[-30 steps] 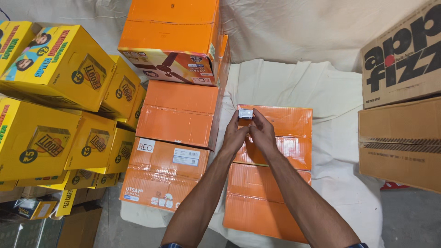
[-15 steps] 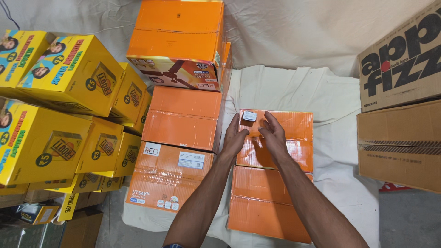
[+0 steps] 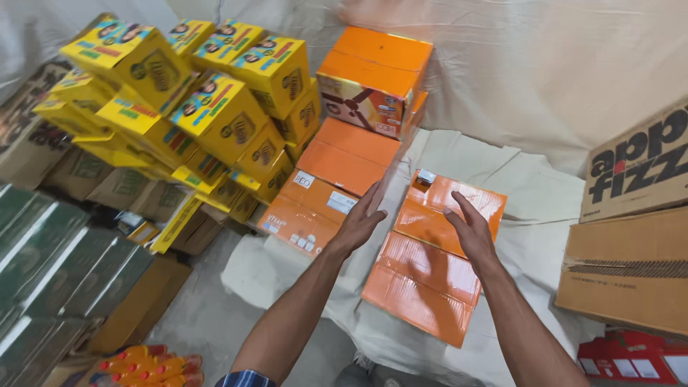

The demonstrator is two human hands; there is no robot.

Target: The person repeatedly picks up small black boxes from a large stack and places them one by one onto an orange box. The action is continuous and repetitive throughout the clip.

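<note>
Two bare hands hover over the near orange carton (image 3: pixel 448 211), both flat and unclenched, gripping nothing. The left hand (image 3: pixel 360 223) hangs at that carton's left edge, fingers straight; whether it brushes the edge cannot be told. The right hand (image 3: pixel 467 228) is above the carton's top face, fingers spread, its palm side hidden.

Landmark: the near orange carton, lying on a pale cloth (image 3: pixel 545 208). A small white label (image 3: pixel 426 176) sits at its far left corner; print too small to make out.

- Just this side of it, touching end to end: a second orange carton (image 3: pixel 423 283), partly covered by the right forearm.
- Left of it: two more orange cartons in a row (image 3: pixel 330 183), taped shut.
- Beyond those, stacked higher: an orange box with a ceiling-fan picture (image 3: pixel 376 79).
- Far left: a leaning heap of yellow boxes (image 3: pixel 186 107), lower ones hidden by upper ones.
- Right: brown cardboard cartons (image 3: pixel 631 265), cut off by the frame.
- Lower left corner: orange bottles (image 3: pixel 147 365), cut off, blurred; dark green packs (image 3: pixel 50 258) beside them.

All cartons closed; contents unseen.
</note>
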